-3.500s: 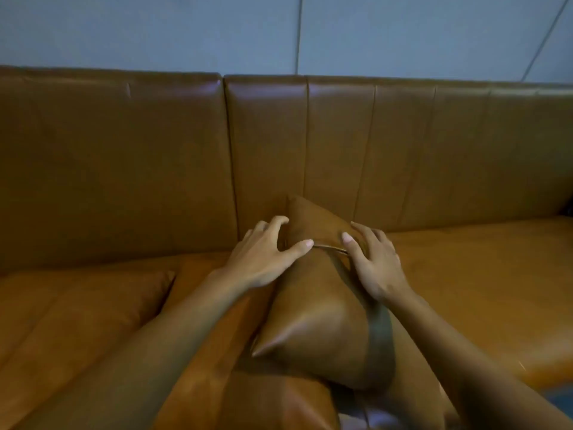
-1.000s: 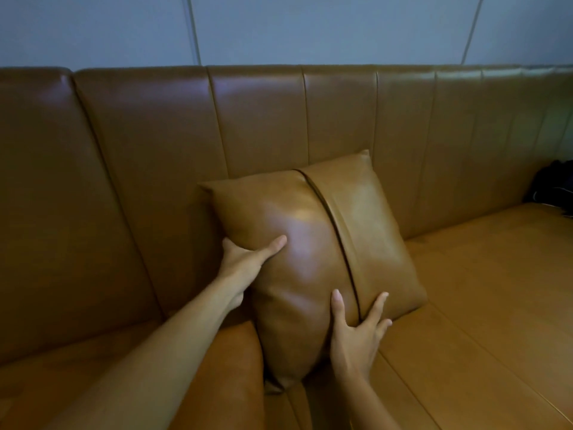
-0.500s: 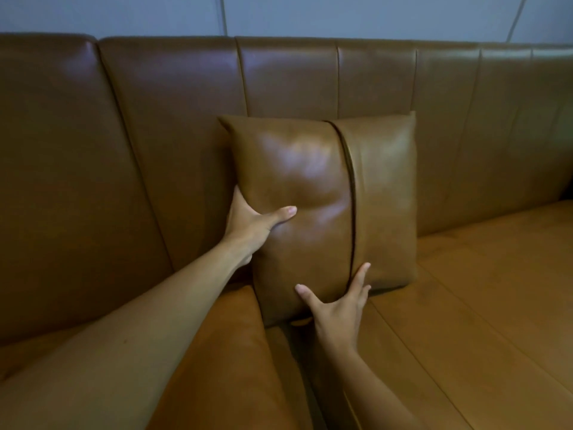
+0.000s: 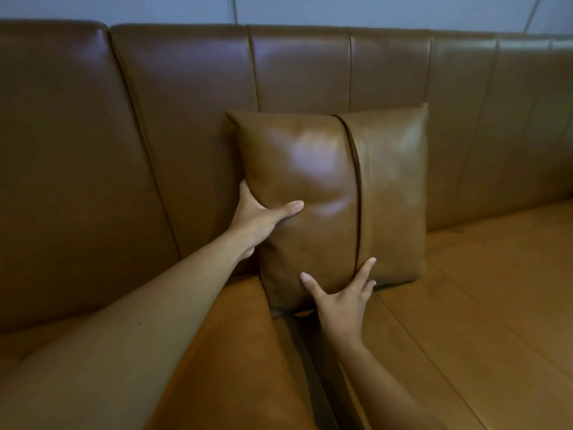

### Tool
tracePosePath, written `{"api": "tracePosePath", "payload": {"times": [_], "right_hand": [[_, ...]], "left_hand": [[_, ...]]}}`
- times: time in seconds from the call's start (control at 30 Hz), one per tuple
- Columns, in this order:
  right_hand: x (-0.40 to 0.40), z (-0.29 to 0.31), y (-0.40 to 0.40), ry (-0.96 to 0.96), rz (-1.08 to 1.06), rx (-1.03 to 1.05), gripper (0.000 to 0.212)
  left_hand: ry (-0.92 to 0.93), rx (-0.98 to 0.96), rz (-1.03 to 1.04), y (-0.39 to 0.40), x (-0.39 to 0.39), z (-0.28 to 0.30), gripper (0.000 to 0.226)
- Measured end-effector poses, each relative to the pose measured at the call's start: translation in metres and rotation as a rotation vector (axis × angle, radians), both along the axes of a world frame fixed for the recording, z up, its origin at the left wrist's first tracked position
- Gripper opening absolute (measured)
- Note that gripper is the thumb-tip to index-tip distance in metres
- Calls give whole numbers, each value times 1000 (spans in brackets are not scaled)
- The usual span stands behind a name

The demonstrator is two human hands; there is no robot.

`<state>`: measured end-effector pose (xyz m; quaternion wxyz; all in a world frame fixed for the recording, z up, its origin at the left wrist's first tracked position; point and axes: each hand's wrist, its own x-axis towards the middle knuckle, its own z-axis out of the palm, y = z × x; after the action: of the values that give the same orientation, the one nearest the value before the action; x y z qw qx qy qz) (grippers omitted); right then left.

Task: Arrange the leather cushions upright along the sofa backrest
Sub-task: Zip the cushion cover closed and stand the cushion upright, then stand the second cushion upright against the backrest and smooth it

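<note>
A brown leather cushion (image 4: 335, 193) with a vertical seam stands upright against the sofa backrest (image 4: 186, 119), its bottom edge on the seat. My left hand (image 4: 260, 218) grips its left edge, thumb across the front and fingers hidden behind it. My right hand (image 4: 341, 296) presses flat on the lower front, fingers spread over the seam. A second leather cushion (image 4: 235, 352) lies flat on the seat under my left forearm.
The tan sofa seat (image 4: 480, 290) stretches to the right of the cushion. A grey panelled wall (image 4: 372, 10) rises behind the backrest.
The cushion went from lying low on the seat to tilted, then straight upright against the backrest. Over the last half second it and both hands have barely moved.
</note>
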<state>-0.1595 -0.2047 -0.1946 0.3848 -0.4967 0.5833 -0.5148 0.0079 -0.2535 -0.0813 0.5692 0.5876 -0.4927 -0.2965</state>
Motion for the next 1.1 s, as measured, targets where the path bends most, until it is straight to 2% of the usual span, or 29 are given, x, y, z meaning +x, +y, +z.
{"api": "tracePosePath", "payload": {"times": [0.07,0.17,0.33,0.53,0.87,1.1], "right_hand": [[2,6,5,16,-11,-15,132],[10,25,12,115,-36,-104,122],[42,66,30,353,-24,-302,110],[84,92,60,588,175,-441,100],[150,104,118,767,477,-391,104],[147,83,136,860,568,-257,99]], "left_hand": [[-74,31,3,9,3,4,137],[-242,68,43,25,9,13,143],[-439,85,80,59,35,20,141],[-578,153,162,126,91,21,133],[-519,283,331,249,169,-5,126],[-378,337,308,296,171,-38,128]]}}
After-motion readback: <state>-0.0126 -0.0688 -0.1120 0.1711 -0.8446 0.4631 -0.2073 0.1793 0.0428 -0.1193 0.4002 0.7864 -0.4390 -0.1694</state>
